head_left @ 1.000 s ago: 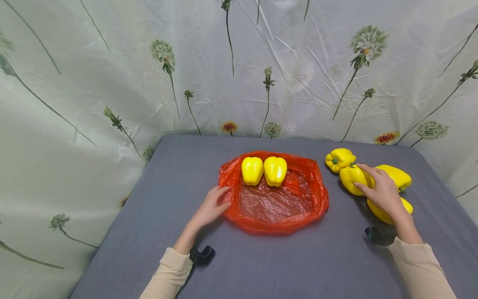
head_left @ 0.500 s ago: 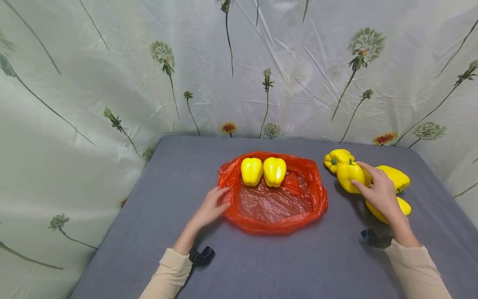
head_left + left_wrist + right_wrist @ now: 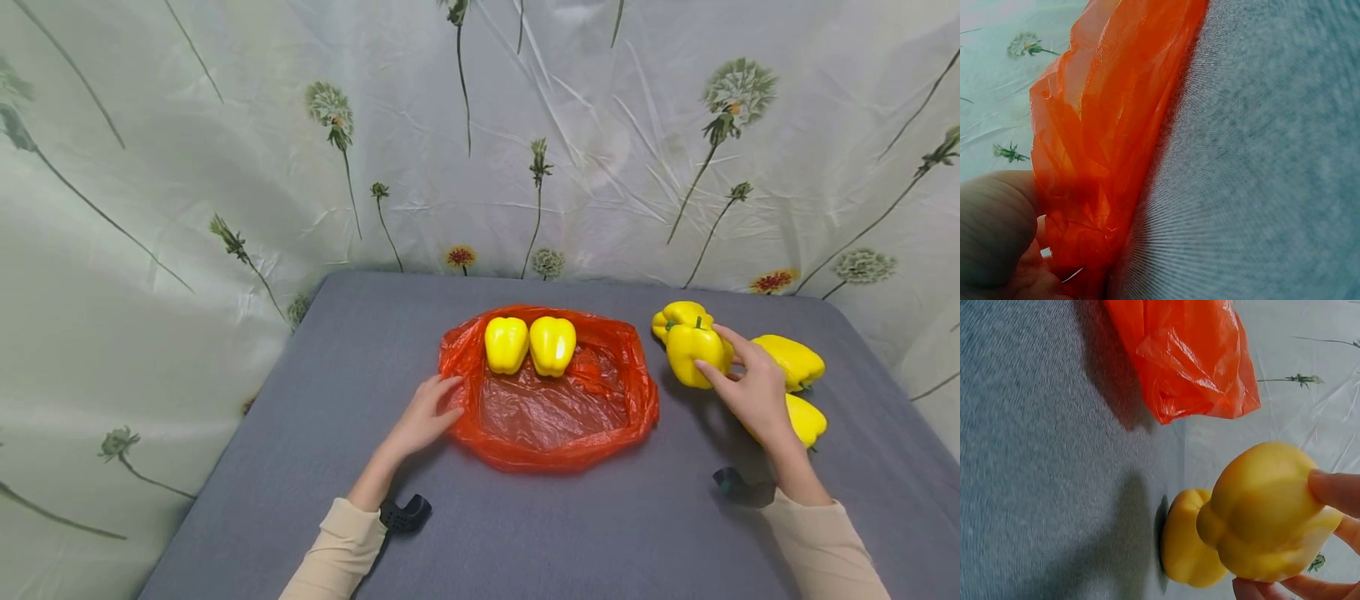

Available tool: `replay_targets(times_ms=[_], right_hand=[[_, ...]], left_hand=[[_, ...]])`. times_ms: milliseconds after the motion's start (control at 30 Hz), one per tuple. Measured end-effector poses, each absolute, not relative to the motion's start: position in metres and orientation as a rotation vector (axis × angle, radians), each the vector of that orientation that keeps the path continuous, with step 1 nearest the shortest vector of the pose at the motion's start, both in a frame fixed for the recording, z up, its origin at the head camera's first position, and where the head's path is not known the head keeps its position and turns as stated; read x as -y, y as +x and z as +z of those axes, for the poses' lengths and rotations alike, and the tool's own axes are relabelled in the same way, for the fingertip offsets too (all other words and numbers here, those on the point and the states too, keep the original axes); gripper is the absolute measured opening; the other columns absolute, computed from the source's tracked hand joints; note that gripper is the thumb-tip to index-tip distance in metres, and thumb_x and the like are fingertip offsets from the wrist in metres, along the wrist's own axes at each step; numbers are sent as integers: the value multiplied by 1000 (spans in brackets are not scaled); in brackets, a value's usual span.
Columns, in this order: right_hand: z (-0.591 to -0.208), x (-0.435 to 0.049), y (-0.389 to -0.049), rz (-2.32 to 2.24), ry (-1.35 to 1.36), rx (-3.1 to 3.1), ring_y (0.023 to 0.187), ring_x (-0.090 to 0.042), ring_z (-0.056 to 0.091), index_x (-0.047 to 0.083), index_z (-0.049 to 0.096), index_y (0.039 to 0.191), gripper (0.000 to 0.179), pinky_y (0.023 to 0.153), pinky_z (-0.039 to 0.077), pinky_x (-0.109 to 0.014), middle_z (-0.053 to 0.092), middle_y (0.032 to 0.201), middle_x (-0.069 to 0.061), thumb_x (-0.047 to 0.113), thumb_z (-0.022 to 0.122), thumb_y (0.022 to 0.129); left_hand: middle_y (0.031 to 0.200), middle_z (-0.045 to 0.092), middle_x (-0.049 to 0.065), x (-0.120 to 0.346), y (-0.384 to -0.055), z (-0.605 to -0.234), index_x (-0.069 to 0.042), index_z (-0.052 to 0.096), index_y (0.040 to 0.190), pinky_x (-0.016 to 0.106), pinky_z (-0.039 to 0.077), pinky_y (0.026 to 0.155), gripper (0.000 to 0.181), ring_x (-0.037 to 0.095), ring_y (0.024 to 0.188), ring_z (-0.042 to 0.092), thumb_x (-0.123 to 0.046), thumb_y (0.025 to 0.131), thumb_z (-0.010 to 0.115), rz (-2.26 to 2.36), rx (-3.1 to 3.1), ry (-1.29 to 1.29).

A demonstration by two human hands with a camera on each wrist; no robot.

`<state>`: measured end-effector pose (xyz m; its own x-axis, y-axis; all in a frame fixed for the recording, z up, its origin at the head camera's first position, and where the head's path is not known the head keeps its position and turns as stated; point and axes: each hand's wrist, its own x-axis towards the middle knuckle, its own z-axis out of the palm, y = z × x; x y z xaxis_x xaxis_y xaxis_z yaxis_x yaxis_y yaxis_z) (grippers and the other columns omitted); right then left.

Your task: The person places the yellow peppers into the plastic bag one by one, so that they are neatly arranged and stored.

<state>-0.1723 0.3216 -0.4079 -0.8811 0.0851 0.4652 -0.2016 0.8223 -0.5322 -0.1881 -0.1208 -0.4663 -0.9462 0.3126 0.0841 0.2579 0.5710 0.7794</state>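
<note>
My right hand point(image 3: 759, 398) pinches a yellow bell pepper point(image 3: 690, 358) between thumb and fingers, its green stem upward. In the right wrist view that bell pepper point(image 3: 1263, 506) hangs above the table, apart from its shadow. At the left side of an open red plastic bag point(image 3: 555, 458), my left hand point(image 3: 420, 417) holds the rim, thumb and fingers about the film; part of the fingers is hidden behind the bag in the left wrist view. Two yellow bell peppers, one left point(image 3: 506, 345) and one right point(image 3: 552, 347), stand side by side at the bag's far side.
Behind the held bell pepper lies another bell pepper point(image 3: 671, 315), partly covered. Two more, a farther one point(image 3: 791, 360) and a nearer one point(image 3: 806, 419), lie right of my right hand on the grey table point(image 3: 300, 433). A flower-printed curtain point(image 3: 420, 125) hangs behind.
My right hand has lifted the bell pepper off the table and moved it slightly left, away from the others. My left hand and the bag have stayed put.
</note>
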Motion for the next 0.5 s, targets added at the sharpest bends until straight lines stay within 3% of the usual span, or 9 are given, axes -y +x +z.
replay_targets(times_ms=[500], right_hand=[[-404, -304, -177, 924, 39, 2461, 88, -48, 61, 3, 51, 132, 55, 64, 29, 9, 55, 125, -31, 16, 70, 82]], left_hand=[[142, 40, 25, 121, -188, -465, -3, 48, 134, 59, 29, 108, 50, 42, 133, 34, -14, 87, 61, 1335, -2726, 504]])
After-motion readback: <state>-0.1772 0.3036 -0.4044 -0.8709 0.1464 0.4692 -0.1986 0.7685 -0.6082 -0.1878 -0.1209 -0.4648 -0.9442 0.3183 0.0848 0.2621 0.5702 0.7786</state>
